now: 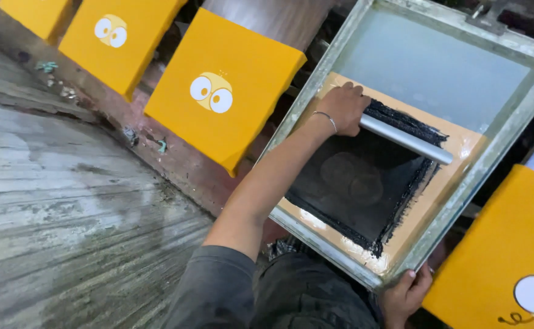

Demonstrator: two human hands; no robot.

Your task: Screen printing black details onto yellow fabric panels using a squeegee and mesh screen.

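My left hand [343, 108], with a thin bracelet on the wrist, is closed around the left end of a metal-handled squeegee [408, 140]. The squeegee lies across the mesh of a grey-framed printing screen [334, 245], at the top edge of a patch of black ink [364, 189]. Faint round shapes show through the inked mesh. My right hand [406, 293] grips the near right corner of the screen frame from below, with fingers over its edge.
Yellow cloth-covered boards with a printed round-eyed cartoon face lie in a row: one [224, 91] left of the screen, others [117, 36] further left, one [510, 262] at the right. A worn grey floor [66, 201] fills the left.
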